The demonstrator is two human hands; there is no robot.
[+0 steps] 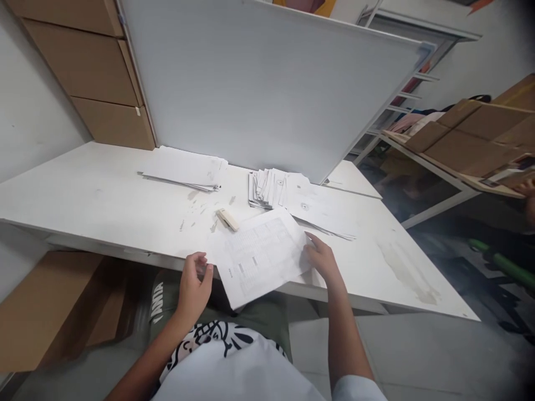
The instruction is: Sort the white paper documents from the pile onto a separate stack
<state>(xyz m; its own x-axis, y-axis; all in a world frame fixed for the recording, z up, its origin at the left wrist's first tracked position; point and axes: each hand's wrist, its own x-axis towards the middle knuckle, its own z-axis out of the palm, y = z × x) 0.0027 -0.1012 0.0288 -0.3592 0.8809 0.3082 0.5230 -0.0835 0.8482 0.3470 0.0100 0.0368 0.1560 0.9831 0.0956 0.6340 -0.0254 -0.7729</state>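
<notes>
A printed white paper sheet (261, 256) lies tilted over the front edge of the white table (100, 195). My right hand (321, 257) pinches its right edge between thumb and fingers. Just left of the sheet, my left hand (197, 284) is held with fingers curled and apart, with nothing in it. A beige stapler (227, 220) rests behind the sheet's upper left corner. Beyond it are a stack of papers (184, 167) on the left and a bundle of small folded papers (265, 188) in the middle. More printed sheets (324, 209) lie to the right.
A large whiteboard (267, 83) stands along the table's back. Cardboard boxes (83, 67) are piled at the back left, and an open carton (45, 301) sits below the table at left. On the right, a shelf holds more cardboard (480, 133); part of another person's hand (527, 188) shows there.
</notes>
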